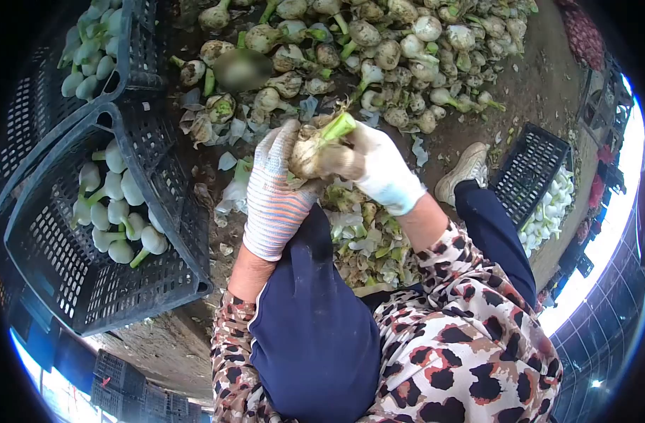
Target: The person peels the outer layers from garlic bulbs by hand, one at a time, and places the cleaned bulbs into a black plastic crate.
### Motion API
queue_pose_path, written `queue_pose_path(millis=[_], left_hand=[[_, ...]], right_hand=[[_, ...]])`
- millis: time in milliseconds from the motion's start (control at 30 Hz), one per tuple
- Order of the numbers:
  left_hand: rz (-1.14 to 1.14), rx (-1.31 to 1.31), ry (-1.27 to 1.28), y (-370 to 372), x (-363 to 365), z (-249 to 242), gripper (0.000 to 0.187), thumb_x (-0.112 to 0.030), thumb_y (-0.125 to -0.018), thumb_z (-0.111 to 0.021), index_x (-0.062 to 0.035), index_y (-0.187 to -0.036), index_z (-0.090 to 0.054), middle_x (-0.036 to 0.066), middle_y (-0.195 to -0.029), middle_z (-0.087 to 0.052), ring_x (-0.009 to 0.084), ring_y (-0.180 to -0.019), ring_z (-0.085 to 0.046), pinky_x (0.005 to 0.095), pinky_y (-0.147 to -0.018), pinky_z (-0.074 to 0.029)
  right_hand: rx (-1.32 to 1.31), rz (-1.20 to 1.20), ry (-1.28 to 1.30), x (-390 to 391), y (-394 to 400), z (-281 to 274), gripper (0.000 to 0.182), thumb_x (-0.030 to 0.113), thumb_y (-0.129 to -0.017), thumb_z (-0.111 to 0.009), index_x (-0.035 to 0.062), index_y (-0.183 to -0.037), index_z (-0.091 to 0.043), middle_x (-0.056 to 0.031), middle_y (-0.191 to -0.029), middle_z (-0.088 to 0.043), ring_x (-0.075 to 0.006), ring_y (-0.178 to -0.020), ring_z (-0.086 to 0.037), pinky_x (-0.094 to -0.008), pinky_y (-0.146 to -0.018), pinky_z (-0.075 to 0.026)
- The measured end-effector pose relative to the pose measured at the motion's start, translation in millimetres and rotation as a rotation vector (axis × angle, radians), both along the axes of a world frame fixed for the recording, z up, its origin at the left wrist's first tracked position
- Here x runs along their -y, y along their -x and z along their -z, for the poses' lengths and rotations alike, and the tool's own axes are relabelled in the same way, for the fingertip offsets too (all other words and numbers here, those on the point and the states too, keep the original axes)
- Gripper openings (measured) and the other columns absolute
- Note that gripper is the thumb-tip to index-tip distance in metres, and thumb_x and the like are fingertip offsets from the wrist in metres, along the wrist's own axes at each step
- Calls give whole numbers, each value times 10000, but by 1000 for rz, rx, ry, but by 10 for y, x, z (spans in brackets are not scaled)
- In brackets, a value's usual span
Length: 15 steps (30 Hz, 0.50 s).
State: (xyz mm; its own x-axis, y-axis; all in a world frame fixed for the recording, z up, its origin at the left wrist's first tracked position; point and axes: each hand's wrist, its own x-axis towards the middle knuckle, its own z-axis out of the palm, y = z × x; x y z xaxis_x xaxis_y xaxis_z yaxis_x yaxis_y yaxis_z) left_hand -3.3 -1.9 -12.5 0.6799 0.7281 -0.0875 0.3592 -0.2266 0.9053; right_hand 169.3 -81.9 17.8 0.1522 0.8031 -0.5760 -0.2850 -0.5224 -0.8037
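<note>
A garlic bulb (307,154) with dry, dirty outer skin and a short cut green stem is held in front of me, above my knees. My left hand (273,185), in a striped knit glove, is closed around its left side. From the right, my right hand (384,171), in a white glove with soiled fingertips, is closed against the bulb near the stem; its fingers are slightly blurred. Just beyond my hands lies a large heap of unpeeled garlic bulbs (389,53) with roots and cut stems. Peeled skins and leaf scraps (368,243) cover the ground beneath my hands.
To my left, a black plastic crate (111,296) holds several clean white bulbs (118,204). Another crate (142,46) with clean bulbs stands behind it. At right, beyond my shoe (467,169), a black crate (530,173) sits beside more white bulbs (548,215). Red mesh sacks (583,35) lie far right.
</note>
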Motion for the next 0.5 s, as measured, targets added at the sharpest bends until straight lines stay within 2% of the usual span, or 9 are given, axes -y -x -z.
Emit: queue_pose_path(millis=[133, 300, 367, 433, 467, 500], left_hand=[[63, -25, -130, -26, -75, -118, 864, -25, -618, -879, -77, -1400, -516, 153, -1279, -569, 318, -1138, -608, 379, -969, -511], [55, -56, -73, 7, -76, -185, 835, -39, -609, -887, -72, -1374, -552, 148, -1266, -590, 298, -1129, -617, 373, -970, -509], [32, -44, -32, 24, -63, -166, 824, -41, -612, -886, -66, -1368, -561, 140, -1254, -602, 287, -1123, -622, 370, -970, -509], [11, 61, 140, 56, -44, -113, 871, -107, -584, -901, -21, -1369, -535, 163, -1204, -631, 326, -1102, -632, 383, -976, -508], [-136, 197, 632, 59, 18, -131, 822, -133, -639, -874, 23, -1369, -530, 135, -1153, -655, 283, -1068, -656, 353, -975, -511], [-139, 196, 632, 86, 16, -134, 822, -133, -639, -874, 23, -1369, -530, 135, -1153, -655, 283, -1068, -656, 353, -975, -511]], right_hand=[[-152, 189, -169, 21, 106, 169, 444, 210, -930, -723, -7, -1291, -582, -74, -1221, -657, -136, -1099, -601, -314, -977, -481], [-200, 83, -166, 66, -15, 103, 395, 147, -942, -690, -1, -1294, -590, -63, -1210, -662, -131, -1094, -601, -305, -971, -483], [-185, 36, -58, 80, -31, 69, 353, 105, -953, -655, -1, -1284, -599, -57, -1191, -666, -122, -1082, -601, -302, -962, -486], [-192, 73, -119, 133, -18, 131, 345, 94, -956, -644, 2, -1285, -600, -55, -1181, -666, -121, -1074, -601, -299, -956, -488], [-202, 112, -180, 157, -9, 156, 338, 84, -959, -634, 4, -1286, -601, -52, -1171, -666, -120, -1065, -601, -295, -949, -490], [-204, 110, -179, 157, 6, 151, 338, 84, -959, -634, 4, -1286, -601, -52, -1171, -666, -120, -1065, -601, -295, -949, -490]])
